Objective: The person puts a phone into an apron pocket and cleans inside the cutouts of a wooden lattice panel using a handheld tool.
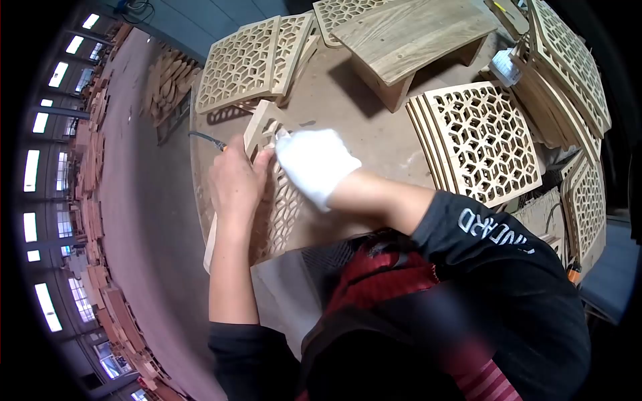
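On the surface, the left hand pinched a lattice panel. The gloved right hand met it, its fingers too indistinct to tell.

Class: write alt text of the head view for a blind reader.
A person's bare left hand and white-covered right hand are on a wooden lattice panel at a worktable. More lattice panels and a low wooden stand show nearby.

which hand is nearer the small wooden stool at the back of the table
Right. The gloved right hand is on the lattice panel, in front of the stool and to its left; the bare left hand is farther left, at that panel's edge.
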The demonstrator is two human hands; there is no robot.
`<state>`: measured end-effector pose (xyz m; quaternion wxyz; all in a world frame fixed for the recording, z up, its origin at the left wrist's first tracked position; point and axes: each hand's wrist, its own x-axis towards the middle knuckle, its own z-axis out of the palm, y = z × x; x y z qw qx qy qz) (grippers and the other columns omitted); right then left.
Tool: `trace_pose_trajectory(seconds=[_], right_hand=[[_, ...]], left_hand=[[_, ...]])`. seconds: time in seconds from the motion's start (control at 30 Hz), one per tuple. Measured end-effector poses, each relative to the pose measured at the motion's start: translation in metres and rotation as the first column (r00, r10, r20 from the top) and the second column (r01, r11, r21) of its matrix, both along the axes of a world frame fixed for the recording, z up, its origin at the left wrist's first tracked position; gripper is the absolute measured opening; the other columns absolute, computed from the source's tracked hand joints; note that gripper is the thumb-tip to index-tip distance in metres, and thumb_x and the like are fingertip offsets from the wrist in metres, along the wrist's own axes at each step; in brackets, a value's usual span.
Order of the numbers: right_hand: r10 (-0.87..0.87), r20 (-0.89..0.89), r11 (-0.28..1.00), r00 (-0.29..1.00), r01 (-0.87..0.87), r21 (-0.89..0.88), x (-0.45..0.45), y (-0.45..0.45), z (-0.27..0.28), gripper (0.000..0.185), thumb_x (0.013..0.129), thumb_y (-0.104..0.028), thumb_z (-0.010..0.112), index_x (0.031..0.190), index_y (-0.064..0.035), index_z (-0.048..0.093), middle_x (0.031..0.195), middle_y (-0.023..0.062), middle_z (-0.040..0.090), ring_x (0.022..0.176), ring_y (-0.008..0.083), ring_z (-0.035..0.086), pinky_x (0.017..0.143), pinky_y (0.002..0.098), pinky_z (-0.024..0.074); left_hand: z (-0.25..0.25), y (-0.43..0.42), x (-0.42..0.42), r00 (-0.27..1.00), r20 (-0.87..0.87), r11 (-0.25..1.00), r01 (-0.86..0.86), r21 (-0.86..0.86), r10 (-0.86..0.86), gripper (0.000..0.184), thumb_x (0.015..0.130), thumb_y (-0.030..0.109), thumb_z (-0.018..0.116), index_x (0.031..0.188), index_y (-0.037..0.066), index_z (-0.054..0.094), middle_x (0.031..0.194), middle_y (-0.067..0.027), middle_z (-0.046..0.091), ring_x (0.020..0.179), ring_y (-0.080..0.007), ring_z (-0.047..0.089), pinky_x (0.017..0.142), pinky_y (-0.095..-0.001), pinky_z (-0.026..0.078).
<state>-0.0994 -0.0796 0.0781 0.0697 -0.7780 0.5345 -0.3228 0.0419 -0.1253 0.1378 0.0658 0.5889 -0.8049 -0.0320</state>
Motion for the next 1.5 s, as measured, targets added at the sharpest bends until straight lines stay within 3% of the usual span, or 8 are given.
trace_pose_trajectory(seconds=[0.1,0.43,0.5,0.8,0.93,1.2,1.43,1.5], right_hand=[[-0.116,-0.013,0.971,0.993,0.116,0.207,-0.01,0.025,0.008,0.025,0.083,-0.011,0.058,0.103,0.0042,0.056,0.077,0.0194,0.065,0.069,0.0393,0.066,0.06,0.0454,0.0536],[-0.14,-0.044,0.978,0.989,0.145,0.147,-0.012,0.012,0.001,0.019,0.09,-0.014,0.052,0.103,-0.001,0.057,0.08,0.0204,0.066,0.073,0.0383,0.067,0.063,0.0459,0.0545],[-0.203,-0.042,0.932,0.978,0.207,0.298,-0.02,0.024,0.006,0.02,0.089,-0.013,0.052,0.099,0.0007,0.062,0.084,0.019,0.068,0.076,0.0335,0.068,0.064,0.044,0.0545],[-0.086,0.089,0.994,0.992,0.08,0.069,-0.022,0.038,-0.004,0.019,0.089,-0.01,0.05,0.103,-0.002,0.059,0.077,0.0199,0.066,0.073,0.0378,0.067,0.065,0.045,0.0538],[-0.075,-0.104,0.802,0.992,0.122,0.584,-0.061,0.081,-0.018,0.015,0.09,-0.013,0.052,0.098,-0.0101,0.064,0.078,0.0181,0.069,0.072,0.0383,0.068,0.067,0.048,0.0532],[-0.162,0.152,0.916,0.975,0.091,0.392,-0.059,0.062,-0.028,0.019,0.096,-0.026,0.051,0.104,-0.0114,0.061,0.082,0.019,0.068,0.075,0.042,0.064,0.068,0.051,0.0503],[-0.064,-0.071,0.902,0.995,0.088,0.422,-0.036,0.015,-0.009,0.022,0.09,-0.009,0.05,0.109,0.0002,0.058,0.091,0.0225,0.067,0.086,0.0371,0.068,0.072,0.0446,0.055],[-0.077,-0.096,0.962,0.992,0.099,0.253,-0.018,0.002,-0.021,0.02,0.09,-0.01,0.05,0.104,0.001,0.059,0.086,0.0215,0.067,0.081,0.0367,0.068,0.07,0.044,0.0552]], left_hand=[[-0.002,-0.005,0.005,1.0,0.006,1.0,0.007,-0.012,-0.007,0.033,0.082,0.029,0.074,0.092,0.001,0.061,0.08,-0.0237,0.067,0.08,-0.0443,0.064,0.073,-0.0512,0.05],[-0.002,-0.002,0.005,1.0,-0.005,0.999,0.009,-0.041,-0.01,0.033,0.082,0.031,0.074,0.091,0.002,0.061,0.078,-0.0231,0.067,0.079,-0.0436,0.065,0.071,-0.0522,0.05],[-0.007,-0.003,0.006,1.0,-0.001,0.998,0.023,-0.063,-0.023,0.033,0.082,0.031,0.074,0.09,0.002,0.061,0.078,-0.0229,0.067,0.079,-0.0436,0.065,0.071,-0.0521,0.05],[-0.004,-0.009,0.008,1.0,-0.011,0.999,0.019,-0.033,-0.02,0.035,0.081,0.032,0.075,0.092,0.002,0.062,0.077,-0.0219,0.067,0.078,-0.0437,0.065,0.071,-0.0507,0.05],[-0.005,-0.022,0.015,0.995,-0.097,1.0,-0.006,0.026,0.008,0.033,0.081,0.031,0.075,0.094,0.003,0.064,0.082,-0.0209,0.069,0.081,-0.0418,0.066,0.073,-0.0481,0.051],[-0.006,-0.024,0.013,0.994,-0.112,1.0,0.016,0.017,-0.014,0.036,0.081,0.032,0.075,0.098,0.003,0.065,0.082,-0.0205,0.069,0.082,-0.0401,0.067,0.074,-0.0468,0.051],[-0.003,-0.005,0.0,1.0,0.012,1.0,-0.018,-0.015,0.018,0.036,0.08,0.031,0.077,0.095,0.0,0.065,0.076,-0.0191,0.068,0.075,-0.0373,0.067,0.071,-0.0436,0.052],[-0.005,-0.001,-0.001,1.0,0.021,0.999,0.005,-0.04,-0.004,0.036,0.081,0.032,0.076,0.093,0.001,0.063,0.075,-0.0197,0.067,0.076,-0.0397,0.066,0.07,-0.0467,0.051]])
